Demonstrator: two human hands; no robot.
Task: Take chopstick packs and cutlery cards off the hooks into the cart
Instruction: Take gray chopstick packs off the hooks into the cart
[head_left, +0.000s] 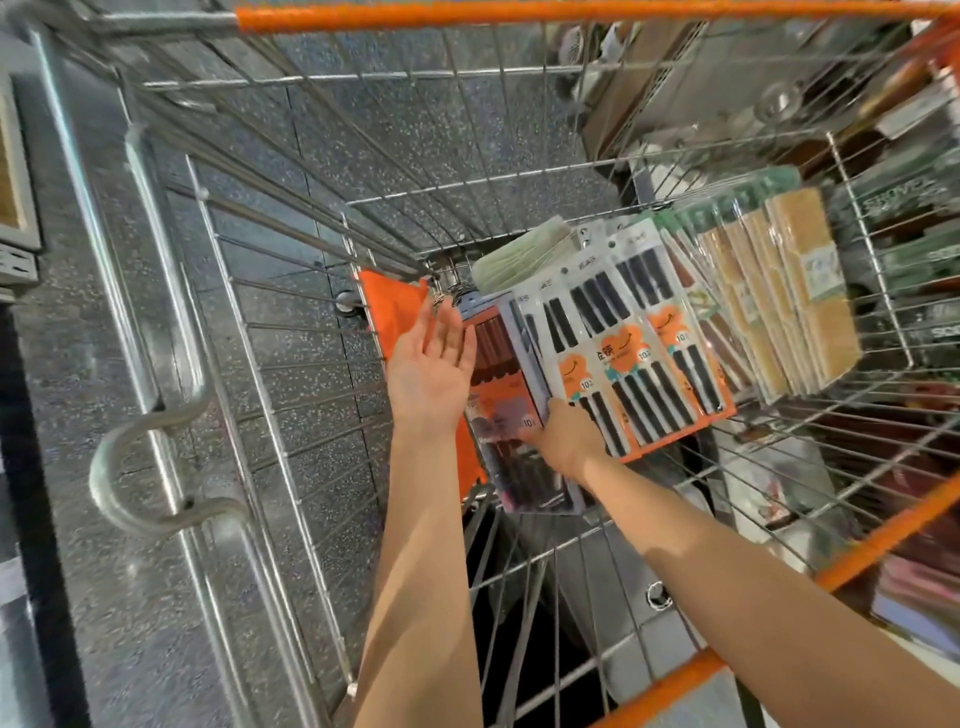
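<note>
Both my arms reach down into the wire cart (291, 332). My right hand (563, 441) grips the lower edge of a fanned stack of chopstick packs (631, 332) with black sticks and orange labels. Under them lies a darker pack of brown chopsticks (511, 415). My left hand (434, 364) is open, palm up, fingers straight beside that dark pack, and I cannot tell whether it touches it. Light wooden chopstick packs (779, 301) with green tops lean against the cart's right wall. A pale green pack (519, 254) lies behind the stack.
An orange plastic flap (387, 306) sits at the cart bottom left of my left hand. The cart has an orange rim (571, 10) and a steel handle hook (135, 467) at its left. Store shelves with goods (914, 218) stand beyond the right wall. Speckled grey floor shows through the wires.
</note>
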